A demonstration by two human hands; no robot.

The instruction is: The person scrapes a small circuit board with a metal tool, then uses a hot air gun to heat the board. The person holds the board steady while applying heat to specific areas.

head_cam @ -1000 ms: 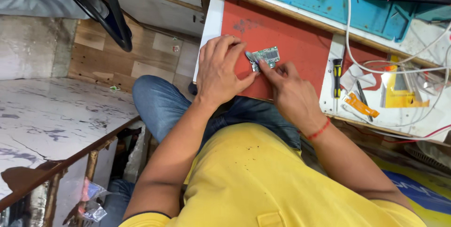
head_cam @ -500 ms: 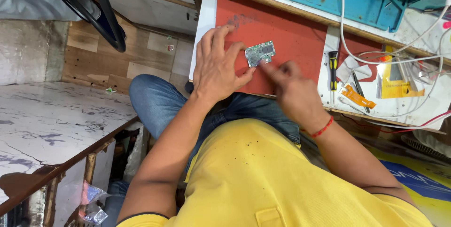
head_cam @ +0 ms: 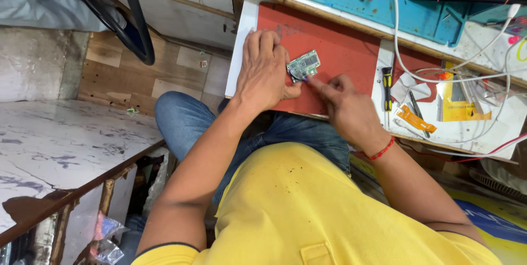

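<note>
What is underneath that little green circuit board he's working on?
The small green circuit board lies on a red mat. The left hand covers the mat beside it; whatever lies directly beneath the board is hidden.

Bright even light, soft shadows, sharp

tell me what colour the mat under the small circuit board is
Red mat, seen in the head view.
</note>
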